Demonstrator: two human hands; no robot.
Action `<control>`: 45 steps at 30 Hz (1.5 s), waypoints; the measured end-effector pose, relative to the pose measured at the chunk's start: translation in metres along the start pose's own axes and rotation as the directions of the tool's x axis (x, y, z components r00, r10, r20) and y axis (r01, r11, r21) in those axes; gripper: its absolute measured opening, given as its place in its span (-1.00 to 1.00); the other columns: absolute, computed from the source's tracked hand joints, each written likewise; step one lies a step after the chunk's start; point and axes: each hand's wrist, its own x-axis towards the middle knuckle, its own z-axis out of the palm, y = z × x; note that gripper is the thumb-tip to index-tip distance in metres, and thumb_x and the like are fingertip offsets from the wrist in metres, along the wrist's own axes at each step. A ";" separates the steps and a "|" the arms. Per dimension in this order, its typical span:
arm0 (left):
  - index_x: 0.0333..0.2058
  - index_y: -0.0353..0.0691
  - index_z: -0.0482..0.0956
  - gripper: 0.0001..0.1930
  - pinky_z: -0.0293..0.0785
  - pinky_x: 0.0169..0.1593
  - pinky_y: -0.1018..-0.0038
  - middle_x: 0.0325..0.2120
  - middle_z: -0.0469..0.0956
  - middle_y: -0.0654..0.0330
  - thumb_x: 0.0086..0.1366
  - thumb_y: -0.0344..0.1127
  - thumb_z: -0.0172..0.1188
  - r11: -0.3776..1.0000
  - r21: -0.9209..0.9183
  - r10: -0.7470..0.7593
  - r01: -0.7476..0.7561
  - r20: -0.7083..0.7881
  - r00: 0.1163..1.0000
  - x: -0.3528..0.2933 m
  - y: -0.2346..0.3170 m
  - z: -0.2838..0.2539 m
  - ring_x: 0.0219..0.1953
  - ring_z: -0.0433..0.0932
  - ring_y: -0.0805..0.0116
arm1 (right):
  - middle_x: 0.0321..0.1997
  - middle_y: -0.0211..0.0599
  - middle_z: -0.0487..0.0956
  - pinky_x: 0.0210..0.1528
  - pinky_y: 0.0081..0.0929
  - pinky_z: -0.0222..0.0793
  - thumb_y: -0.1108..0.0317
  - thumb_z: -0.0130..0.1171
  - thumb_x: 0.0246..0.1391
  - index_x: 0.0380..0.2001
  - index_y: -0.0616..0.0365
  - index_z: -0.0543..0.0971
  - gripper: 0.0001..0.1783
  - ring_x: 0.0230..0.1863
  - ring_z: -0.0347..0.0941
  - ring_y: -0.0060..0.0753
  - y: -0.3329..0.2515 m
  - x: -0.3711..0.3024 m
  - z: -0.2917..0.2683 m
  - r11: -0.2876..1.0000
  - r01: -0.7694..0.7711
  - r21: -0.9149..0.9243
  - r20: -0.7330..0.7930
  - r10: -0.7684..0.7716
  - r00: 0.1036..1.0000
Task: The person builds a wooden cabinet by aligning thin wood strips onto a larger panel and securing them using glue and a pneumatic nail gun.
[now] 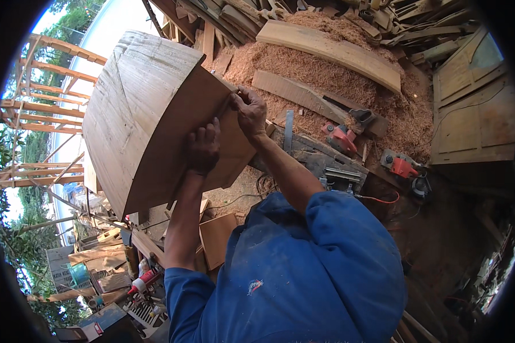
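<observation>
A large curved wooden piece point(146, 86), its broad outer face pale and streaked, stands in front of me. On its brown flat side a thin dark strip point(177, 193) runs slantwise from the upper right edge down to the lower left. My left hand point(204, 147) lies against that side, its fingers bent over the strip and partly in shadow. Higher up, at the strip's upper end, my right hand point(250, 111) has thumb and fingertips pinched together. The small part between those fingertips is mostly hidden.
Wood shavings point(280, 57) cover the far area around curved boards point(332, 51). Right of me lie a red power planer point(340, 137) and another red power tool point(400, 164). A wooden door panel point(475, 103) stands far right. Bottles point(142, 282) and offcuts crowd the lower left.
</observation>
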 end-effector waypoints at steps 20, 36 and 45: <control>0.06 -0.30 0.57 -0.62 0.13 0.43 0.05 0.08 0.43 0.18 0.34 -0.30 0.02 0.990 -0.131 0.035 -0.044 -0.071 0.997 0.040 -0.007 0.002 0.32 0.30 0.23 | -0.37 -0.27 0.68 -0.30 -0.58 0.49 0.39 0.32 0.14 -0.05 0.39 0.62 -0.65 -0.38 0.55 -0.60 -0.001 0.001 0.008 0.998 -0.053 0.045 -0.073 0.056 0.996; 0.10 -0.35 0.54 -0.58 0.17 0.41 -0.01 0.08 0.39 0.17 0.29 -0.34 0.01 0.980 -0.197 0.028 -0.035 -0.037 0.999 0.040 -0.006 0.006 0.34 0.26 0.21 | -0.36 -0.29 0.68 -0.29 -0.57 0.45 0.37 0.36 0.11 -0.21 0.38 0.67 -0.73 -0.38 0.49 -0.63 -0.009 -0.010 0.028 0.953 -0.082 0.292 -0.259 0.162 0.952; 0.11 -0.28 0.54 -0.59 0.10 0.41 -0.07 0.11 0.42 0.18 0.30 -0.34 0.03 0.978 -0.209 0.012 -0.016 -0.023 1.000 0.036 -0.004 0.010 0.34 0.26 0.19 | -0.52 -0.42 0.58 -0.44 -0.55 0.37 0.28 0.34 0.11 -0.44 0.32 0.62 -0.73 -0.50 0.40 -0.63 -0.010 0.006 0.031 0.973 -0.232 -0.007 -0.340 0.216 0.915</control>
